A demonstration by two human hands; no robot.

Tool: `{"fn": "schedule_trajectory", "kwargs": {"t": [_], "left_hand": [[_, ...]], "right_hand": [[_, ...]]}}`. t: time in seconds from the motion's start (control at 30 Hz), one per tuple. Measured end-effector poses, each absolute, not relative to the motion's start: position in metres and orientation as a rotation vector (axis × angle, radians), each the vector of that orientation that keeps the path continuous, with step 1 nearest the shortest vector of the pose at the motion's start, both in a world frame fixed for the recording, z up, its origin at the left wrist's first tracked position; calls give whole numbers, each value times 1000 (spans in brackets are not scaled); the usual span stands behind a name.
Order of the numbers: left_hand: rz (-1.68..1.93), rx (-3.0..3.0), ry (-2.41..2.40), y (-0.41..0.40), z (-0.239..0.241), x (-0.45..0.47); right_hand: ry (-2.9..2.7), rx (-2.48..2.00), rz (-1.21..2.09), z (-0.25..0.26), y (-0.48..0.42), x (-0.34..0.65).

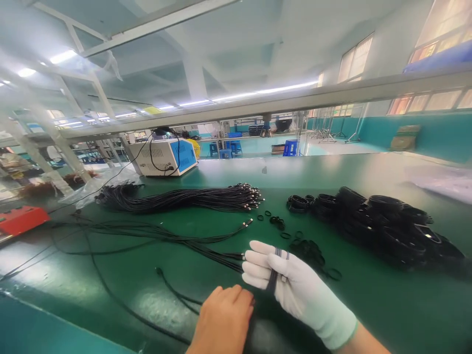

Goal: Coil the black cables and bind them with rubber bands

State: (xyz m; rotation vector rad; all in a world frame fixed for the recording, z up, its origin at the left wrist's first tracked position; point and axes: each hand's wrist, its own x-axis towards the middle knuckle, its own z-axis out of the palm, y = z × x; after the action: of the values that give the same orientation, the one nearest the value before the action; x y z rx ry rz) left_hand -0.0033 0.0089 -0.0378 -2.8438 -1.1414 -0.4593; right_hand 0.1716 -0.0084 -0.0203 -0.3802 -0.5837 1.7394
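Observation:
My left hand (226,317) is bare, with its fingers curled over at the front of the bench. A black cable (177,294) runs under it, and the hand looks closed on that cable, though the fingertips are hidden. My right hand (298,290) wears a white glove, palm up. Its thumb presses a black cable against the fingers, and a small metal plug shows below the thumb. Dark bands cross the gloved fingers. Just beyond lie loose black rings (308,250). Several loose cables (191,240) end close to the gloved fingertips.
A thick bundle of black cables (180,197) lies across the green bench (236,174). Coiled cables (383,221) are heaped at the right. A white and blue machine (165,156) stands at the back left, and a red object (24,220) at the left edge.

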Motion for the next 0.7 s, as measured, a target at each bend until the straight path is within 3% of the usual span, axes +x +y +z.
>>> {"fn": "schedule_trajectory", "kwargs": {"t": [0.13,0.27,0.43,0.57,0.7], "left_hand": [[-512,-2858,-956,4,-4,1],[-579,-3191,-1113,20,28,-4],[-910,-3666,-1514,38,5,-2],[-1102,-3564,-1622,36,-26,1],[-790,-3205,-1698,20,-43,-7]], "right_hand": [[-781,-569,1838,-28,-15,165],[-864,-362,2143,-32,-24,160],[-612,-141,2426,-40,-26,150],[-569,-91,2270,-37,-21,146],[-554,-223,1905,-31,-13,153]]}}
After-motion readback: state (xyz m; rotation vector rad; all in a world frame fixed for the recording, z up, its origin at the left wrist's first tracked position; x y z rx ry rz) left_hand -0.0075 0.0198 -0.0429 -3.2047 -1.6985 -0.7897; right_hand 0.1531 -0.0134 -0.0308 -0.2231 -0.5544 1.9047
